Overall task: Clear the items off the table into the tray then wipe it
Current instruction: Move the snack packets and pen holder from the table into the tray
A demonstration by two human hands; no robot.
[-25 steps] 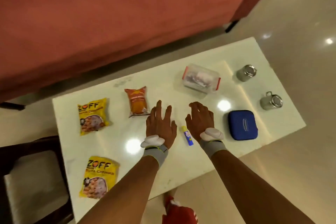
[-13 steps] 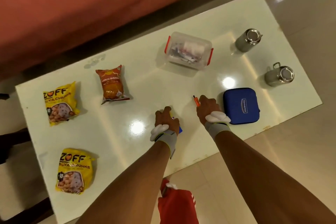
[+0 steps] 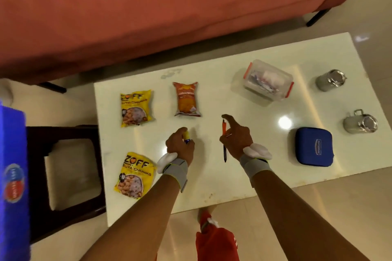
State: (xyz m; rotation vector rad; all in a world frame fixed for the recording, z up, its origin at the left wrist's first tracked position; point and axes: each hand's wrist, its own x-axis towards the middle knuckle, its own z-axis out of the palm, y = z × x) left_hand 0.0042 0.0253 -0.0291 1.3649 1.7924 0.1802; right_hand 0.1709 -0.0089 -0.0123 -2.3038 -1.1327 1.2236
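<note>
table [image 3: 244,176], white and glossy, carries most of the things, spread well apart. along its far side lie a yellow snack packet [image 3: 135,108], an orange snack packet [image 3: 187,99], a clear lidded box with red clips [image 3: 267,82] and a steel cup [image 3: 331,80]. a second steel cup [image 3: 361,124] stands at the right edge, with a blue zip case [image 3: 314,148] near it. another yellow snack packet [image 3: 135,172] lies at the near left corner. left hand [image 3: 180,146] is closed in a grip round a small yellow and blue tube [image 3: 187,136], just above the table's middle. right hand [image 3: 236,136] grips an orange and black pen [image 3: 224,140] between thumb and curled fingers, forefinger stretched out, the pen pointing away and towards the person. a blue box-like edge [image 3: 12,165] shows blurred at the far left; whether it is the tray cannot be told. a dark stool [image 3: 67,171] stands left of the table, a red sofa [image 3: 148,6] beyond.
</note>
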